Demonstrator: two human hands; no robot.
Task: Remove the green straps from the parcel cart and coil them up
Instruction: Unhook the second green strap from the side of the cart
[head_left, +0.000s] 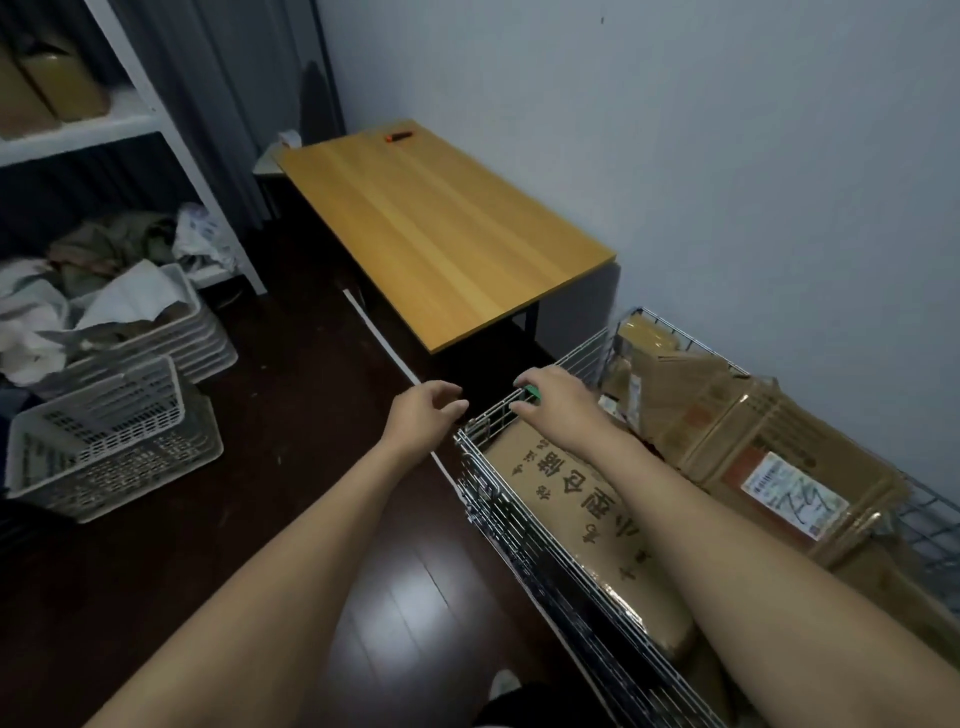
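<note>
A wire-mesh parcel cart (498, 499) filled with cardboard boxes (566, 499) stands at the lower right against the wall. A small piece of green strap (533, 392) shows at the cart's far top rail. My right hand (553, 402) rests over that rail with its fingers curled on the green strap; most of the strap is hidden under the hand. My left hand (423, 410) hovers just left of the cart's far corner, fingers loosely bent and apart, holding nothing.
A wooden table (441, 228) stands beyond the cart, with a small orange object (399, 136) at its far edge. White plastic baskets (104, 436) with cloth sit on the dark floor at left, under a white shelf unit (156, 119).
</note>
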